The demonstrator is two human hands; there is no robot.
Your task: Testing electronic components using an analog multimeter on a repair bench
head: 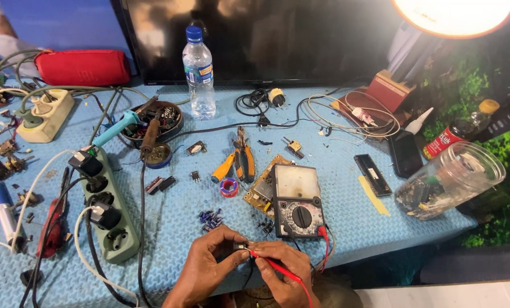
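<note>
At the near edge of the blue textured tabletop (352, 228), the left hand (206, 265) pinches a small dark electronic component (242, 247) between thumb and fingertips, while the right hand (278, 268) is closed around a thin red test probe (269, 265) whose tip meets that component. The probe's red lead runs to a grey analogue multimeter with a black dial (296, 201) lying just beyond the hands, beside a bare tan circuit board (260, 189). To the right, a clear plastic jar (449, 179) lies on its side, holding a heap of small mixed parts settled against its lower wall. At the back left, a round dark dish (162, 121) is filled with assorted small components, and a soldering iron with a light blue handle (124, 126) lies across its rim. A clear plastic water bottle with a blue cap (198, 71) stands upright behind it; how full it is cannot be told. A green multi-socket power strip (108, 208) lies left of the hands with several plugs seated in it, and orange-handled pliers (235, 162) rest near the middle.
</note>
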